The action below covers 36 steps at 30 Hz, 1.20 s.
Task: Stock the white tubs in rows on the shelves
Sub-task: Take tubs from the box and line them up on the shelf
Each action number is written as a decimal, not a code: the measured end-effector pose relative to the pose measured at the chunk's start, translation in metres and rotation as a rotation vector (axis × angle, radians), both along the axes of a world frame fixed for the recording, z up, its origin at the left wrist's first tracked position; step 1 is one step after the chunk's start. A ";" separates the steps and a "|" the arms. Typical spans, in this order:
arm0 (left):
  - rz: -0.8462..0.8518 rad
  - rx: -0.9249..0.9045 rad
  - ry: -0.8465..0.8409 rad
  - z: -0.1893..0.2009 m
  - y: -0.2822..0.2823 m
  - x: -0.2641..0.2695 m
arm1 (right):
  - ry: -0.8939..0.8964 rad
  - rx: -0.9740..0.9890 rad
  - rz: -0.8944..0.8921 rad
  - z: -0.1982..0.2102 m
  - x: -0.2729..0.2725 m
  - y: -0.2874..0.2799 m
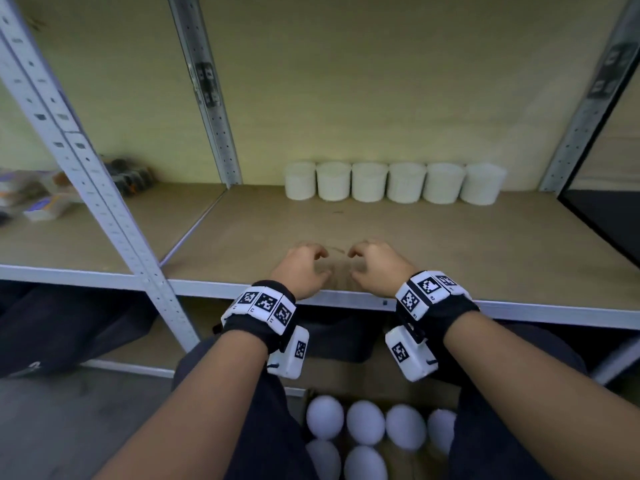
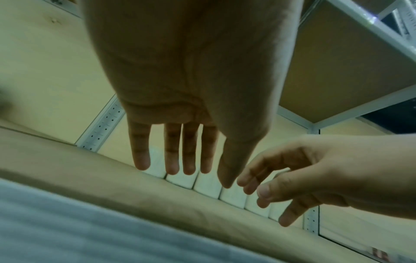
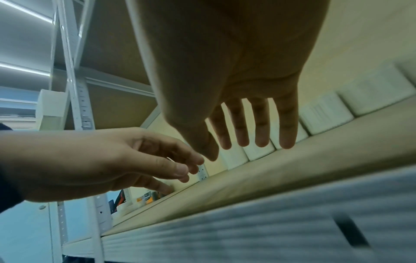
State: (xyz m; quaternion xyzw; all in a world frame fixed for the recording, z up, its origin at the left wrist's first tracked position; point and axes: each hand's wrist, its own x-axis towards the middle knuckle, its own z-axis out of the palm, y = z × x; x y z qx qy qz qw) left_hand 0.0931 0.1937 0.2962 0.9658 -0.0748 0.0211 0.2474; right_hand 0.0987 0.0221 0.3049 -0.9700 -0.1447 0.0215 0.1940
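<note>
Several white tubs (image 1: 394, 182) stand in one row along the back of the brown shelf board (image 1: 450, 244); the row also shows in the left wrist view (image 2: 207, 183) and the right wrist view (image 3: 326, 113). My left hand (image 1: 304, 268) and right hand (image 1: 374, 266) hover side by side over the shelf's front edge, palms down, fingers relaxed and holding nothing. In the wrist views the left fingers (image 2: 171, 151) and right fingers (image 3: 261, 128) hang straight. More white tubs (image 1: 365, 422) sit in a cardboard box below, between my arms.
Grey perforated uprights (image 1: 100, 209) frame the bay, with another (image 1: 588, 109) at the back right. The neighbouring shelf to the left holds packaged goods (image 1: 31, 199). A grey metal beam (image 1: 519, 308) edges the shelf front. A dark lower shelf lies beneath.
</note>
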 end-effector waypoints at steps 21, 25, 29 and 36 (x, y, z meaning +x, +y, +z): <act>-0.005 0.028 0.531 -0.179 -0.040 -0.075 | 0.553 -0.173 -0.127 -0.218 -0.084 -0.028; -0.059 0.095 0.629 -0.225 -0.043 -0.078 | 0.636 -0.261 -0.033 -0.263 -0.093 -0.024; -0.171 0.332 0.752 -0.275 -0.044 -0.084 | 0.764 -0.336 0.004 -0.298 -0.101 -0.015; -0.113 0.299 0.926 -0.331 -0.034 -0.108 | 0.833 -0.344 0.064 -0.340 -0.115 -0.008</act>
